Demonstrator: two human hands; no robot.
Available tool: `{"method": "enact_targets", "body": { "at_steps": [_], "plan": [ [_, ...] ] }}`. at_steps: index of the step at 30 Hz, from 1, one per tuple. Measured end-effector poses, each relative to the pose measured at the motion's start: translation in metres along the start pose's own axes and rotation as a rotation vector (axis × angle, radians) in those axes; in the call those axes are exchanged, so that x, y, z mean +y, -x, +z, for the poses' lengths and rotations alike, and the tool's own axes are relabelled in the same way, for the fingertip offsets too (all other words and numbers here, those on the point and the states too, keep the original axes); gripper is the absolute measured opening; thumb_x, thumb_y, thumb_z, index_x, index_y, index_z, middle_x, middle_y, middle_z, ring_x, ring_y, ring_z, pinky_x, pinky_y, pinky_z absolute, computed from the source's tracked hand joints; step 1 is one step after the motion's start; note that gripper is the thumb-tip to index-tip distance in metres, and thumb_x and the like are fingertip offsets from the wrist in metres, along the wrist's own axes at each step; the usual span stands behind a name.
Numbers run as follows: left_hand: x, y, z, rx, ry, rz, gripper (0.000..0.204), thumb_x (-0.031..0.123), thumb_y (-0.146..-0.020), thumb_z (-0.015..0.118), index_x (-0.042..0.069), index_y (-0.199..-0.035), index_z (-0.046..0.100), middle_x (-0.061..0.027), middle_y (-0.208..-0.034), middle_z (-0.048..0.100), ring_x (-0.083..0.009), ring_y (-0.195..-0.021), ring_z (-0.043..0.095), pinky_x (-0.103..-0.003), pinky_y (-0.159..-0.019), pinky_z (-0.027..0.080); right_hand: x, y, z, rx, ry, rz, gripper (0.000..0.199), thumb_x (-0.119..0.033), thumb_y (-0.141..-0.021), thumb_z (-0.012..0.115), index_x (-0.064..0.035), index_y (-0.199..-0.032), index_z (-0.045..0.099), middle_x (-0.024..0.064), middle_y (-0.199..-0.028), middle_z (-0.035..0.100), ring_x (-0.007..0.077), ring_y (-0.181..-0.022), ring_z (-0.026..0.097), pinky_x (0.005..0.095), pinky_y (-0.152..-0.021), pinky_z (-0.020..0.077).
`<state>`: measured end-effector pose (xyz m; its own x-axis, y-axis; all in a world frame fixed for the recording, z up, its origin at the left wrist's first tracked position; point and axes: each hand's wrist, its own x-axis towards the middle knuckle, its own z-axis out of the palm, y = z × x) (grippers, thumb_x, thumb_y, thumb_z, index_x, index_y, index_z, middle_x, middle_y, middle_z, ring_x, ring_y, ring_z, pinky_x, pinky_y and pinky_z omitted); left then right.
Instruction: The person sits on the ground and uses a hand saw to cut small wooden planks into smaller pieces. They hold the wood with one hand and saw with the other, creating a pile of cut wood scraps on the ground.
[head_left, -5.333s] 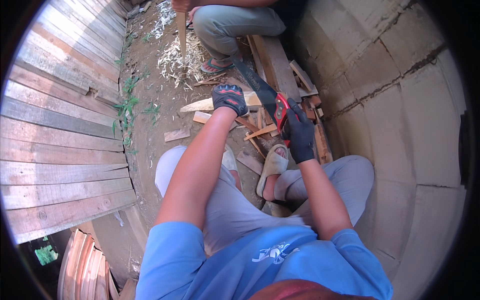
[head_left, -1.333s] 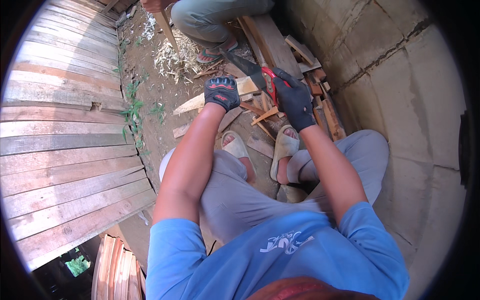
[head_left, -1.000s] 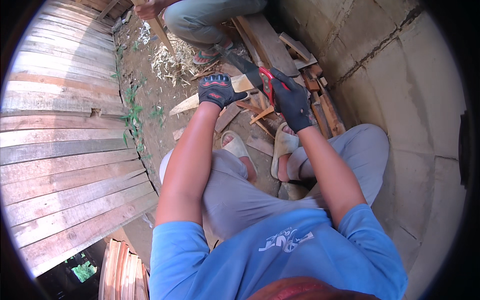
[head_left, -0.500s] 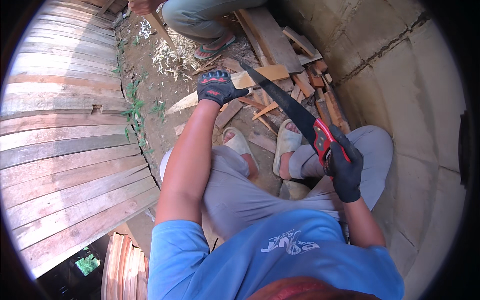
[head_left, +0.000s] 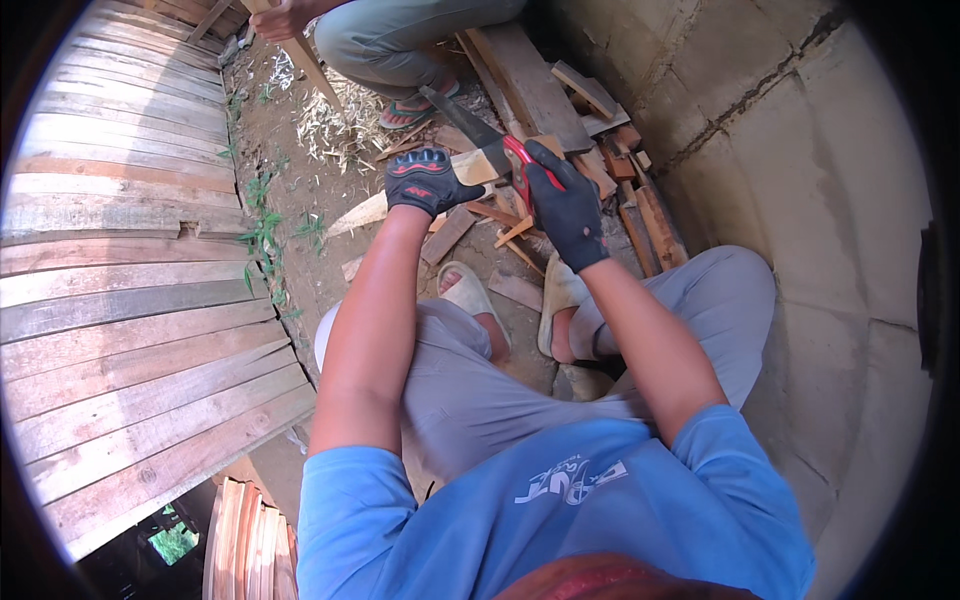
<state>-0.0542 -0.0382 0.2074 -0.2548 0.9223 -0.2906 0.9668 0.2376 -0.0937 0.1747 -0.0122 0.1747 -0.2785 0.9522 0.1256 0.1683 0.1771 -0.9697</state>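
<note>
A hand saw [head_left: 468, 122] with a dark blade and a red handle is held by the handle in my right hand [head_left: 568, 205], which wears a black glove. Its blade lies across a pale wooden piece [head_left: 474, 167], slanting away toward the upper left. My left hand [head_left: 425, 182], in a black glove with red marks, is closed over that wooden piece, just left of the blade, thumb pointing right. The tapered left end of the piece sticks out past my left hand. Whether the saw teeth bite into the wood cannot be made out.
Across from me another person's hand [head_left: 283, 19] holds a wooden strip [head_left: 316, 72] above a heap of shavings [head_left: 345, 130]. Stacked boards and offcuts [head_left: 655, 215] lie before a block wall [head_left: 800, 180]. A plank platform [head_left: 140, 270] stands at left. My sandalled feet are below the work.
My right hand has moved up and left with the saw, bringing its handle close to the wooden piece. My left hand has stayed nearly in place on the wood.
</note>
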Motion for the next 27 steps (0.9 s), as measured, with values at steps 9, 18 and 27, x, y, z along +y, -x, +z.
{"method": "enact_targets", "body": {
  "at_steps": [9,18,27],
  "plan": [
    [0.002,0.005,-0.006,0.012,0.016,0.000,0.088,0.085,-0.070,0.072,0.010,-0.114,0.079,-0.0153,-0.114,0.078,-0.0301,-0.107,0.075,-0.045,-0.095,0.058,-0.067,0.142,-0.172,-0.004,0.044,0.305,0.037,-0.012,-0.104,0.063,-0.0019,-0.140,0.069,0.0125,-0.128,0.075,0.0187,-0.113,0.071,0.0343,-0.099,0.0547],
    [0.011,0.013,-0.008,0.079,0.037,0.012,0.080,0.080,-0.067,0.075,0.013,-0.111,0.080,-0.0133,-0.110,0.077,-0.0309,-0.103,0.074,-0.046,-0.093,0.056,-0.019,-0.001,-0.033,-0.023,-0.207,0.205,0.035,-0.020,-0.102,0.066,-0.0005,-0.130,0.074,0.0141,-0.126,0.077,0.0192,-0.114,0.071,0.0313,-0.103,0.0517],
    [-0.001,0.009,-0.012,-0.020,0.051,-0.031,0.092,0.084,-0.067,0.075,0.010,-0.123,0.076,-0.0154,-0.123,0.076,-0.0312,-0.115,0.073,-0.044,-0.099,0.055,-0.017,-0.019,0.005,-0.016,0.041,0.118,0.040,-0.027,-0.100,0.065,-0.0055,-0.133,0.074,0.0169,-0.125,0.077,0.0279,-0.114,0.074,0.0344,-0.102,0.0531]
  ]
}}
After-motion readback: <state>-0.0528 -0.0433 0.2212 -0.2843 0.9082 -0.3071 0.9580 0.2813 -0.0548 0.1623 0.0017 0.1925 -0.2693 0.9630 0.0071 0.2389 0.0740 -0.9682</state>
